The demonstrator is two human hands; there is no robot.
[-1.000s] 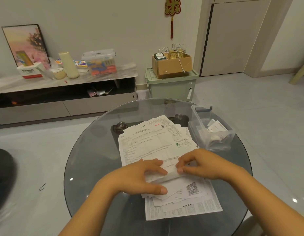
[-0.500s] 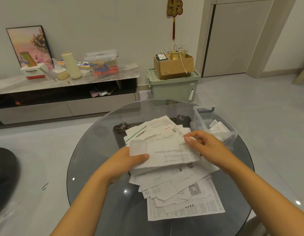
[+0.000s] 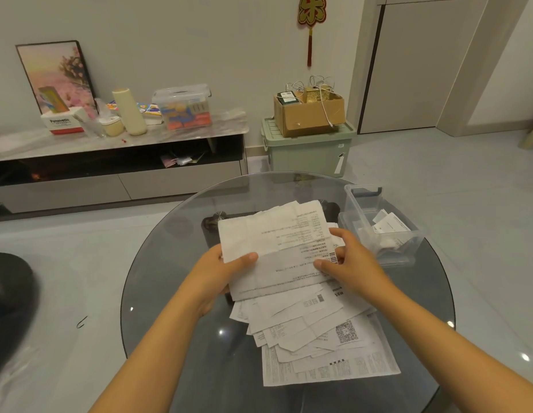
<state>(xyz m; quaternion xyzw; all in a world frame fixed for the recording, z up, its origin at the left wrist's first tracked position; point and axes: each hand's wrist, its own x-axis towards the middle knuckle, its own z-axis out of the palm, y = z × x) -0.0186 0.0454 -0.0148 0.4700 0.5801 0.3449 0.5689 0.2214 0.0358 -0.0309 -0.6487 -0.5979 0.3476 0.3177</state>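
A bundle of white printed paper sheets (image 3: 274, 234) is lifted and tilted up above a round glass table (image 3: 169, 293). My left hand (image 3: 217, 272) grips the bundle's left edge, thumb on top. My right hand (image 3: 348, 263) holds its right edge, thumb pressed near a barcode. Beneath the bundle a loose pile of receipts and printed slips (image 3: 313, 332) lies spread on the glass, one slip showing a QR code.
A clear plastic box (image 3: 360, 204) with a few slips inside stands on the table's right side. Beyond the table are a low TV cabinet (image 3: 119, 180) with clutter on top, and a green storage bin (image 3: 307, 156) carrying a cardboard box (image 3: 307, 117). A dark seat (image 3: 8, 299) sits at left.
Both hands went from pressing on the pile to lifting a bundle of sheets off it. The bundle now stands higher and more tilted, uncovering the slips below.
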